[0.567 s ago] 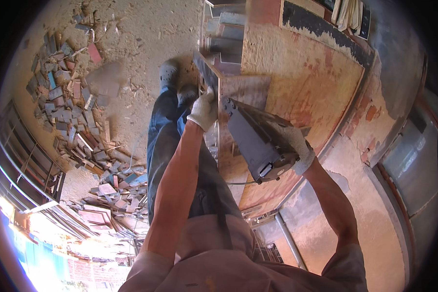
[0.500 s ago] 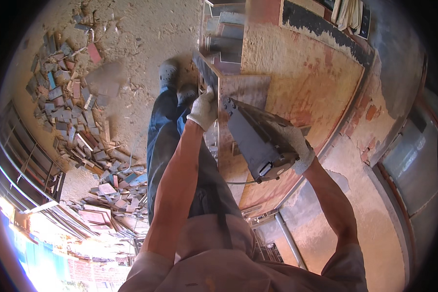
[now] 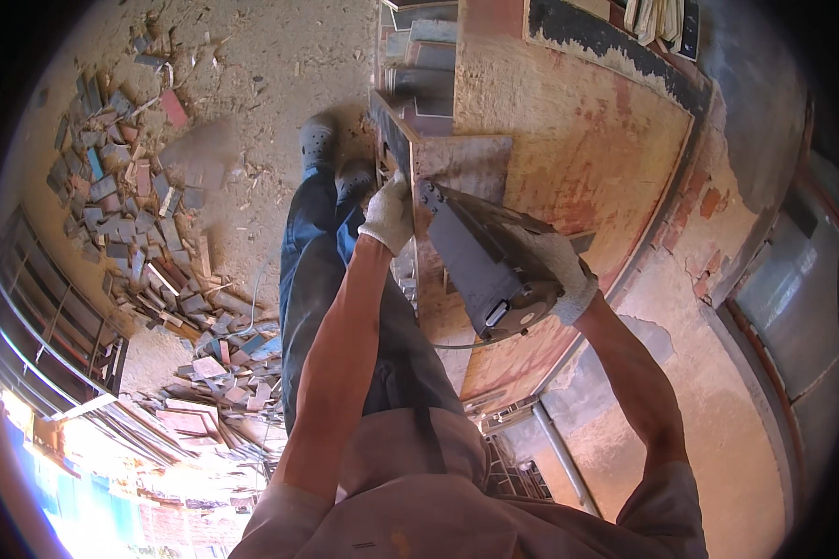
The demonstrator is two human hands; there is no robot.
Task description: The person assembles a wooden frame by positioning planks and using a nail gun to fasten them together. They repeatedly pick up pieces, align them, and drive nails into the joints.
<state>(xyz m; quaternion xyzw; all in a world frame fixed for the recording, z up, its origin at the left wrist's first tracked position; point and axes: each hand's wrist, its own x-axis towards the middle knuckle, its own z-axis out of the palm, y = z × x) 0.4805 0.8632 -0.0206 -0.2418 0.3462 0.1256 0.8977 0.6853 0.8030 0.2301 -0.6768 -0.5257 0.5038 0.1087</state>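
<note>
My left hand (image 3: pixel 388 216), in a white knit glove, is closed on the edge of a thin wooden board (image 3: pixel 459 160) that stands against a second, darker board (image 3: pixel 393 129) at a corner. My right hand (image 3: pixel 569 278), also gloved, grips a dark grey, tapered power tool (image 3: pixel 483 253) from its right side. The tool's narrow, bolted end is at the board's edge, just right of my left hand; whether it touches cannot be made out. Near the tool's wide end runs a thin cord or hose (image 3: pixel 457 347). My right fingers are partly hidden behind the tool.
A large worn, stained panel (image 3: pixel 569 121) lies under the work on the right. Stacked dark boards (image 3: pixel 429 70) stand beyond it. Wood offcuts (image 3: pixel 140 219) litter the floor at left, near a metal rack (image 3: pixel 56 317). A peeling wall (image 3: pixel 708 391) bounds the right.
My left hand has slid slightly toward me along the board. The tool has tilted a little in my right hand, its narrow end still by the board's edge. The whole view has shifted slightly.
</note>
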